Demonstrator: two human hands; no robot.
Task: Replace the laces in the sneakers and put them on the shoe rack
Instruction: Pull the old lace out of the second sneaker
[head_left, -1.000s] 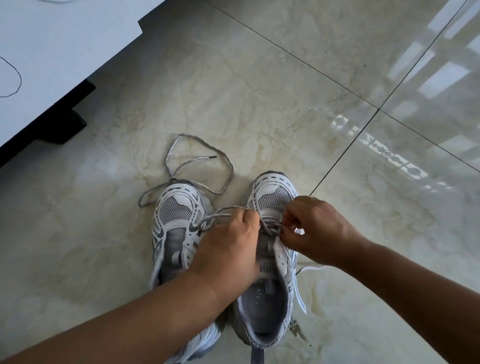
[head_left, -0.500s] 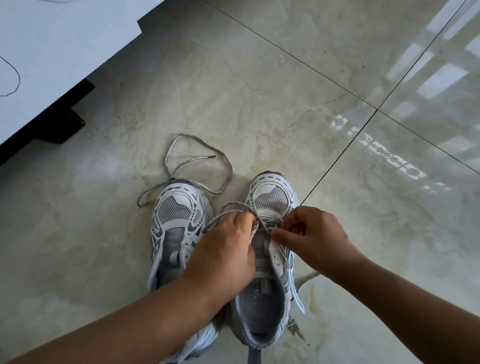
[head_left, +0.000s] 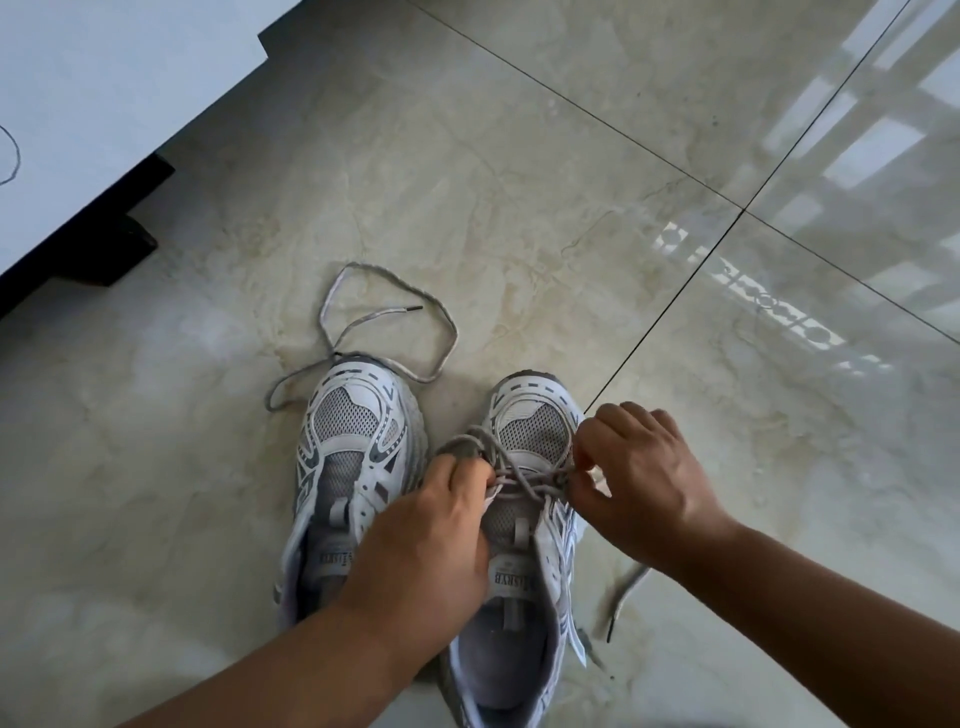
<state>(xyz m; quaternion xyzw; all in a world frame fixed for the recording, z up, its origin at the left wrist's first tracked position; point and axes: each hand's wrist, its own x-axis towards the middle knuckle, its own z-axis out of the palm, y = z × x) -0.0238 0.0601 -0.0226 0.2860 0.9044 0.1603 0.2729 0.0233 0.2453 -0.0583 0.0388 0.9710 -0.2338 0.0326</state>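
Two white and grey sneakers stand side by side on the tiled floor, toes pointing away from me. The left sneaker (head_left: 353, 447) has no lace in its eyelets. A loose grey lace (head_left: 395, 322) lies coiled on the floor at its toe. Across the right sneaker (head_left: 530, 431) runs a grey lace (head_left: 524, 475), threaded through the lower eyelets. My left hand (head_left: 426, 545) pinches that lace on the shoe's left side, a loop standing above the fingers. My right hand (head_left: 639, 478) pinches the lace on the right side. One lace end (head_left: 626, 597) trails on the floor under my right forearm.
A white cabinet (head_left: 104, 104) with a dark base (head_left: 98, 249) fills the upper left corner. Glossy marble floor tiles (head_left: 519, 208) with dark grout lines spread ahead and to the right, with window reflections at the right.
Both hands have pulled a little apart, drawing the lace tighter across the right sneaker. The right hand has shifted to the right and slightly away from me.
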